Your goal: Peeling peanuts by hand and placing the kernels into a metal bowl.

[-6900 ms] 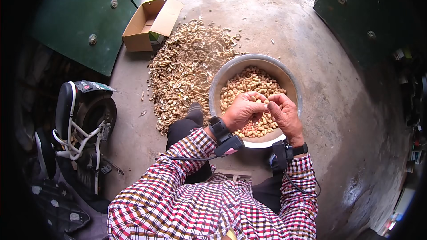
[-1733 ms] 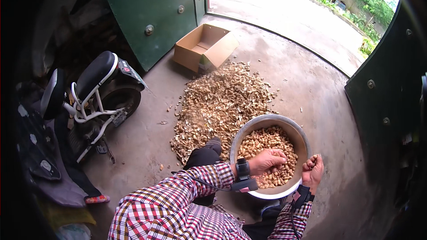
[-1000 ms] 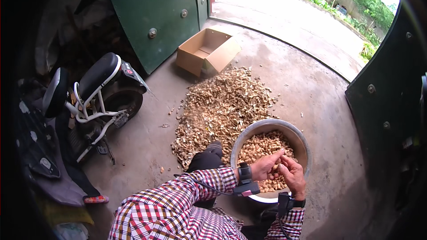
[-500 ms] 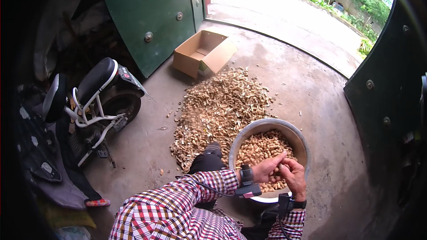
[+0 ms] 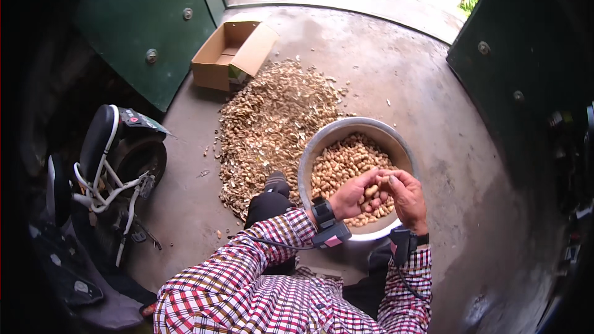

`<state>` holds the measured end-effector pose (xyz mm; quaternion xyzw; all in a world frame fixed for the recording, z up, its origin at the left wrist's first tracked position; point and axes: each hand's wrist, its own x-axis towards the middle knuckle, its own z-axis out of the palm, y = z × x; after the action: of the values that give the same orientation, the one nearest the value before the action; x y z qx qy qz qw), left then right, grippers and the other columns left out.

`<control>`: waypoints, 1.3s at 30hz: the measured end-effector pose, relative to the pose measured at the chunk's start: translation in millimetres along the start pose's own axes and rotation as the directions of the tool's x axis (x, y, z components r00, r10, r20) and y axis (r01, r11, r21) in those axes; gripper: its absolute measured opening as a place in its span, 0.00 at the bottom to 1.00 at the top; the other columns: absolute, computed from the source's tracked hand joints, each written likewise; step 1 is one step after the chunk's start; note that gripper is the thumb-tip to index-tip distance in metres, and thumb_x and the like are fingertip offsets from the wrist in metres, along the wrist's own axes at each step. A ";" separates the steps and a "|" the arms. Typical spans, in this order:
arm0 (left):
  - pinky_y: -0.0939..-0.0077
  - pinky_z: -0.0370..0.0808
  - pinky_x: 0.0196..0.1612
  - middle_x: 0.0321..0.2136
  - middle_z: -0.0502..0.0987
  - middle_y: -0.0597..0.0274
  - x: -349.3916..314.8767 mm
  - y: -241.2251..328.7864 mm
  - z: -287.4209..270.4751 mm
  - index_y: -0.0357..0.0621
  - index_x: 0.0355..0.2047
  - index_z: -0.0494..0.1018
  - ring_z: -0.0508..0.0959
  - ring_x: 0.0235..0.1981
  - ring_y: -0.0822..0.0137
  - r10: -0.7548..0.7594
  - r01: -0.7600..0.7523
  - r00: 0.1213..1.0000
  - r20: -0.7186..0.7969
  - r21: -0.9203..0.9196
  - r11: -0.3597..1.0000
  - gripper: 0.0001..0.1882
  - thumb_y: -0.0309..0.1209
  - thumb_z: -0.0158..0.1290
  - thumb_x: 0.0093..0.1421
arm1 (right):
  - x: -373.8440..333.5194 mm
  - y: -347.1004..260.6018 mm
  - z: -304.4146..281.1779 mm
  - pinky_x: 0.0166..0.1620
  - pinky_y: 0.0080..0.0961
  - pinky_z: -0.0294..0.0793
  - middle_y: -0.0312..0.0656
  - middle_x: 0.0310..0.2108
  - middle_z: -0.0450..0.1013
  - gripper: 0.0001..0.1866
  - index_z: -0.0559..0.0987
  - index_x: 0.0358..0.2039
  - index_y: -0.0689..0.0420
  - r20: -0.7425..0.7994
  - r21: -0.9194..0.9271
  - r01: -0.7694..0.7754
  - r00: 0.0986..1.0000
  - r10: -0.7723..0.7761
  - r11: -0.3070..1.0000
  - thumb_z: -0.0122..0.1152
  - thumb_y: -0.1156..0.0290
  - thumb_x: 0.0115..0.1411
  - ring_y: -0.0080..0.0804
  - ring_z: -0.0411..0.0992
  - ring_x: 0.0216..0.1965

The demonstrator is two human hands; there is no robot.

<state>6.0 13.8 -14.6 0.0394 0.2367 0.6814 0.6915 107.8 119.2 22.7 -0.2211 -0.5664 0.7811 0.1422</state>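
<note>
A round metal basin (image 5: 303,173) holds a heap of unshelled peanuts (image 5: 337,164). Above its near right part, my left hand (image 5: 349,200) and my right hand (image 5: 408,199) come together at the fingertips. Both hands are closed, with fingers curled inward and thumbs pressed in. A peanut (image 5: 371,191) shows in the gap between them, at the fingers; the exact grip is partly hidden. Each wrist carries a dark strapped device with a cable.
Left of the basin spreads a wide pile of peanut shells (image 5: 266,124), with my shoe (image 5: 277,182) at its edge. An open cardboard box (image 5: 213,74) stands beyond it. A scooter (image 5: 111,167) is at left. Green metal doors (image 5: 145,25) flank the bright doorway.
The view has shifted, so the basin, box and shell pile sit higher and further left. My hands stay together over the basin, with the fingers slightly rearranged.
</note>
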 end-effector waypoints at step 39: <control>0.86 0.64 0.18 0.19 0.70 0.67 -5.0 6.9 1.5 0.40 0.29 0.71 0.68 0.17 0.77 0.072 -0.069 0.997 -0.002 0.269 0.961 0.07 0.31 0.51 0.53 | -2.1 18.5 0.2 0.51 0.24 0.60 0.49 0.48 0.63 0.44 0.58 0.53 0.68 0.086 0.035 -0.052 0.995 0.048 0.998 0.63 0.50 0.44 0.31 0.62 0.49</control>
<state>0.4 9.9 -9.3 0.1375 0.3295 0.6673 0.6537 110.0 112.1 5.6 -0.1990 -0.5515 0.8036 0.1025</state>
